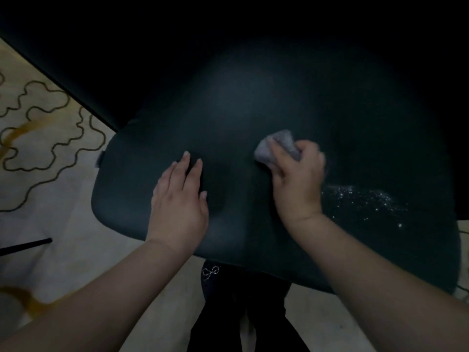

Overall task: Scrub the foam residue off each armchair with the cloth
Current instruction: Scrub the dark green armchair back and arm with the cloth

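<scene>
Cloth [278, 147]: grey, bunched into a wad, lying on the dark seat cushion right of its centre; its far and left edges show past the fingers, the rest is covered by the hand.
Right hand [298, 179]: fingers curled over the cloth and clamped on it, knuckles up, pressing it down onto the cushion; the outline is blurred. The forearm runs in from the near right.
Left hand [181, 199]: flat on the cushion, palm down, fingers straight and slightly spread, pointing far; it holds nothing. It lies left of the cloth hand, apart from it. The forearm runs in from the near left.
Foam residue [365, 199]: scattered white specks and small bubbles on the cushion, just right of the right wrist, spreading toward the right edge.
Armchair [241, 97]: dark green-black upholstery, rounded seat cushion filling most of the view; the far part is too dark to make out.
Label: a small tab [100, 158] on the cushion's left edge, writing not readable.
Clothing: dark trousers [241, 313] below the near edge of the seat, with a small bow motif [210, 272] in pale dots.
Floor [45, 138]: pale carpet at left with dark wavy outlines and ochre streaks.
Left, near: a thin dark rod [25, 246] above the carpet.
</scene>
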